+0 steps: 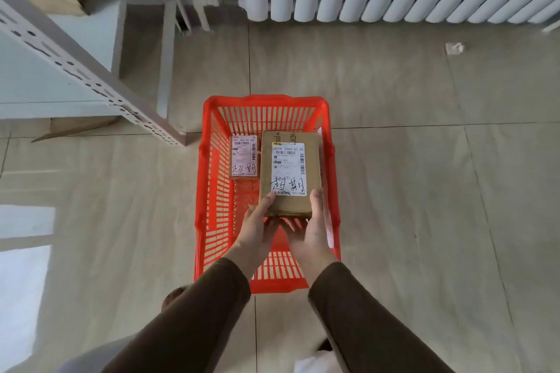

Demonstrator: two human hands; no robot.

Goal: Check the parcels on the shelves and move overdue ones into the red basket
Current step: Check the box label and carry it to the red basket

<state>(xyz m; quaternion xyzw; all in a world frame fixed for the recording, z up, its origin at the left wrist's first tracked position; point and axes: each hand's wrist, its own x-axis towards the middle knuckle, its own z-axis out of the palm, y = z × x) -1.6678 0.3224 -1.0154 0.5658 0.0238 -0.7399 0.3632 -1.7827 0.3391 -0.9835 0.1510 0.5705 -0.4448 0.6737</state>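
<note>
Parcel (289,174) gripped at near end by left hand (257,221), right hand (312,225), over red basket (209,191).

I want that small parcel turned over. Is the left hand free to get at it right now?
Probably not yet: the left hand grips the big box together with the right hand. The small parcel lies uncovered in the basket.

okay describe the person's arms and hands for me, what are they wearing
Both arms wear long, plain dark brown sleeves that end at the wrists. The left hand and the right hand are bare: no gloves, and no rings, watch or markings visible.
</note>
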